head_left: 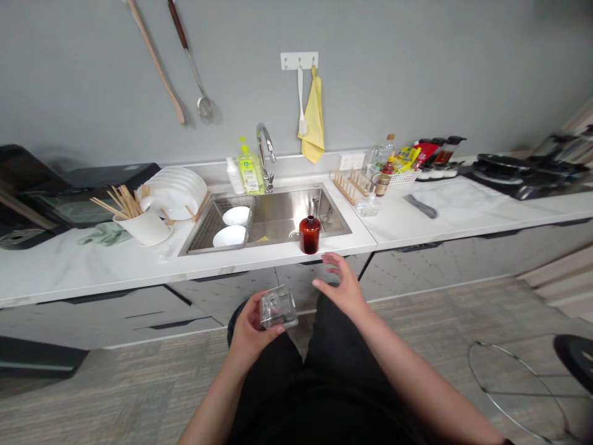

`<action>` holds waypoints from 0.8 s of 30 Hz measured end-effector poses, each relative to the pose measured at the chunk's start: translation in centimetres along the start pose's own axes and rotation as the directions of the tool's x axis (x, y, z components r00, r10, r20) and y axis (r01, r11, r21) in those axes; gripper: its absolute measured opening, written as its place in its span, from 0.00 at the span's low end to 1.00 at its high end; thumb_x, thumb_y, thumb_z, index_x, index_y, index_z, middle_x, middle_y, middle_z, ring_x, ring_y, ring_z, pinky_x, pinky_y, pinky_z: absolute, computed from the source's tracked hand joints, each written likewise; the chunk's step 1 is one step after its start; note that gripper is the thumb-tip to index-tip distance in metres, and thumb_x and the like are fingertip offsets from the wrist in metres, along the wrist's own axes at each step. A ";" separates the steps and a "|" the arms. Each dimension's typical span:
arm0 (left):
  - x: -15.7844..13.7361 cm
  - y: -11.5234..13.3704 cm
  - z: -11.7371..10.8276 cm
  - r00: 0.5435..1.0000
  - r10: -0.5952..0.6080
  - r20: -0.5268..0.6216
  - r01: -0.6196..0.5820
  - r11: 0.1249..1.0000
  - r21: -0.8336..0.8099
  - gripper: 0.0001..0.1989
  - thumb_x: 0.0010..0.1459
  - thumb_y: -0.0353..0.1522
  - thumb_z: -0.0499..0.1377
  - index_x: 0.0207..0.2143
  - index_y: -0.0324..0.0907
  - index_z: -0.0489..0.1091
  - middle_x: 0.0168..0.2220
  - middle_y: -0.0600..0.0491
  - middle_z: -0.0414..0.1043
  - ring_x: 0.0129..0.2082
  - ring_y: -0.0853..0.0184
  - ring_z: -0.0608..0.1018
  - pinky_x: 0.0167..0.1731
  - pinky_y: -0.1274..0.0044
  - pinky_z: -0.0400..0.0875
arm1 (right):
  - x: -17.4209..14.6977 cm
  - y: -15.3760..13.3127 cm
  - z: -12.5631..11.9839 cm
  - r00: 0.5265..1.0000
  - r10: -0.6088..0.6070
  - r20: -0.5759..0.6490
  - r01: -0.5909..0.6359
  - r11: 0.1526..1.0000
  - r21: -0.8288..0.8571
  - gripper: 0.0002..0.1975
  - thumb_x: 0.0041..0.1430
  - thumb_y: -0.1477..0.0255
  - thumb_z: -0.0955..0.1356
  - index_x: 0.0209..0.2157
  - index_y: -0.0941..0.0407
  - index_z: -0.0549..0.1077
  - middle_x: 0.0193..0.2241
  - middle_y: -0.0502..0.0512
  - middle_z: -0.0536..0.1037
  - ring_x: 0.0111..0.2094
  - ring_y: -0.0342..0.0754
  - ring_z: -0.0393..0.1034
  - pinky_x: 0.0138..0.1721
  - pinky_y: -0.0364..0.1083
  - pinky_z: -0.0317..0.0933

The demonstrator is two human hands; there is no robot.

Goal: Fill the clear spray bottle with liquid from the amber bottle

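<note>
My left hand [250, 327] is closed around a clear, square-sided glass container [278, 307], held low in front of the counter. It looks tilted, and I cannot make out whether anything is inside. My right hand [341, 285] hangs in the air with its fingers apart, holding nothing. Just beyond those fingers, a reddish-brown glass bottle [310, 236] with a short open neck stands upright on the counter's front edge, apart from the hand. Behind the bottle lies the steel sink [278, 213].
White bowls [230, 237] sit in a rack in the sink's left part, under a faucet [265, 154]. Left of the sink are stacked plates [178, 191] and a chopstick holder [147, 227]. To the right stand a wooden rack [347, 187] and a condiment basket [402, 177].
</note>
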State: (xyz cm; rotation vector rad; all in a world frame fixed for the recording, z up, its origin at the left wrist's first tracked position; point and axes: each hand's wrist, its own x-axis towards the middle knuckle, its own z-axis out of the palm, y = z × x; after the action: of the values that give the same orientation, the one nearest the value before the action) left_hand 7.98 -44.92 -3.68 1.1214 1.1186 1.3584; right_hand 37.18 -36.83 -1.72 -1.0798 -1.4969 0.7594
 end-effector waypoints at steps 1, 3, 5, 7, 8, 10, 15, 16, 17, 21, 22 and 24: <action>0.2 0.1 -0.3 1.000 0.000 -0.025 0.000 1.000 -0.005 0.48 0.38 0.43 0.88 0.61 0.44 0.78 0.56 0.42 0.86 0.50 0.49 0.90 0.50 0.63 0.89 | 1.4 0.5 -0.2 0.998 -0.021 -0.051 0.019 0.999 -0.047 0.46 0.59 0.52 0.85 0.73 0.48 0.70 0.70 0.71 0.77 0.69 0.72 0.76 0.70 0.73 0.71; 0.8 0.6 -0.7 0.998 0.009 -0.063 -0.009 1.000 -0.006 0.48 0.38 0.43 0.88 0.61 0.44 0.78 0.55 0.42 0.86 0.49 0.49 0.90 0.49 0.64 0.89 | 4.2 1.3 -0.2 0.994 -0.066 -0.092 0.055 0.991 -0.119 0.54 0.56 0.52 0.85 0.77 0.50 0.65 0.74 0.73 0.72 0.74 0.73 0.71 0.73 0.74 0.68; 1.5 1.2 -0.9 0.996 0.019 -0.084 -0.019 1.000 -0.007 0.46 0.40 0.42 0.88 0.61 0.44 0.78 0.57 0.42 0.86 0.51 0.48 0.90 0.50 0.63 0.89 | 7.0 2.0 0.1 0.993 -0.092 -0.074 0.079 0.984 -0.163 0.62 0.55 0.52 0.86 0.81 0.50 0.58 0.79 0.74 0.66 0.79 0.74 0.64 0.77 0.75 0.62; 2.5 1.8 -1.2 0.994 0.029 -0.107 -0.030 0.999 -0.017 0.45 0.42 0.42 0.87 0.61 0.45 0.78 0.58 0.42 0.86 0.52 0.48 0.90 0.53 0.62 0.88 | 9.5 2.5 0.8 0.995 -0.087 -0.051 0.077 0.981 -0.177 0.67 0.53 0.53 0.86 0.83 0.50 0.52 0.81 0.74 0.62 0.82 0.73 0.60 0.80 0.75 0.57; 3.1 2.1 -1.3 0.992 0.035 -0.119 -0.038 0.999 -0.024 0.45 0.42 0.42 0.87 0.61 0.45 0.78 0.58 0.43 0.86 0.53 0.49 0.90 0.54 0.62 0.88 | 10.7 2.8 1.2 0.996 -0.078 -0.046 0.069 0.982 -0.176 0.69 0.51 0.54 0.87 0.84 0.51 0.50 0.82 0.75 0.61 0.83 0.73 0.58 0.81 0.75 0.55; 4.8 2.5 -1.8 0.989 0.058 -0.138 -0.064 0.997 -0.038 0.45 0.42 0.42 0.87 0.61 0.46 0.78 0.58 0.44 0.86 0.53 0.50 0.90 0.54 0.62 0.88 | 12.5 3.4 2.2 0.997 -0.055 -0.045 0.048 0.986 -0.162 0.72 0.48 0.56 0.88 0.84 0.52 0.50 0.82 0.75 0.62 0.82 0.72 0.60 0.82 0.73 0.54; 10.2 4.0 -3.4 0.973 0.153 -0.174 -0.163 0.985 -0.049 0.47 0.35 0.37 0.89 0.58 0.48 0.77 0.55 0.47 0.85 0.49 0.54 0.89 0.50 0.67 0.88 | 15.0 4.2 3.7 0.997 0.042 -0.065 -0.053 0.983 -0.174 0.58 0.48 0.59 0.87 0.77 0.52 0.66 0.68 0.70 0.81 0.68 0.71 0.79 0.76 0.73 0.66; 11.4 4.6 -3.6 0.972 0.156 -0.175 -0.167 0.985 -0.052 0.46 0.35 0.36 0.89 0.57 0.47 0.76 0.55 0.47 0.85 0.49 0.54 0.89 0.49 0.66 0.88 | 15.4 4.0 3.7 0.996 0.050 -0.071 -0.062 0.982 -0.179 0.53 0.48 0.59 0.87 0.73 0.53 0.70 0.64 0.69 0.84 0.65 0.72 0.82 0.74 0.74 0.68; 12.7 5.2 -3.8 0.974 0.154 -0.166 -0.166 0.985 -0.056 0.46 0.35 0.36 0.89 0.56 0.47 0.76 0.54 0.47 0.85 0.49 0.54 0.89 0.49 0.66 0.88 | 15.9 3.7 3.5 0.996 0.046 -0.073 -0.059 0.982 -0.181 0.50 0.47 0.58 0.87 0.70 0.53 0.73 0.61 0.68 0.86 0.63 0.72 0.83 0.72 0.74 0.70; 18.6 7.8 -3.6 0.971 0.208 -0.117 -0.222 0.967 -0.123 0.44 0.35 0.34 0.89 0.55 0.47 0.77 0.55 0.47 0.84 0.52 0.55 0.87 0.51 0.65 0.87 | 19.6 1.8 2.4 0.997 -0.064 0.033 0.069 0.981 -0.184 0.48 0.45 0.57 0.89 0.66 0.52 0.77 0.60 0.67 0.87 0.62 0.72 0.83 0.70 0.73 0.73; 20.3 8.4 -3.3 0.970 0.223 -0.094 -0.236 0.959 -0.155 0.43 0.35 0.34 0.89 0.54 0.47 0.78 0.56 0.48 0.84 0.52 0.56 0.86 0.52 0.65 0.87 | 21.0 1.4 2.2 0.992 -0.092 0.086 0.106 0.978 -0.179 0.48 0.45 0.57 0.89 0.66 0.51 0.76 0.61 0.66 0.86 0.63 0.72 0.83 0.70 0.73 0.73; 24.0 9.3 -2.8 0.972 0.233 -0.026 -0.233 0.946 -0.226 0.41 0.38 0.33 0.89 0.55 0.48 0.79 0.54 0.49 0.84 0.51 0.57 0.86 0.51 0.66 0.87 | 24.3 0.9 1.9 0.975 -0.116 0.188 0.145 0.978 -0.151 0.49 0.46 0.56 0.89 0.67 0.50 0.76 0.62 0.65 0.86 0.64 0.72 0.83 0.71 0.73 0.72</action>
State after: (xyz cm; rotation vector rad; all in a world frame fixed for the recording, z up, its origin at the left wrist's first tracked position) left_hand 2.43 -21.76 6.51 1.1090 0.8221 1.6254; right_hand 35.54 -13.95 6.61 -1.0433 -1.7908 0.6637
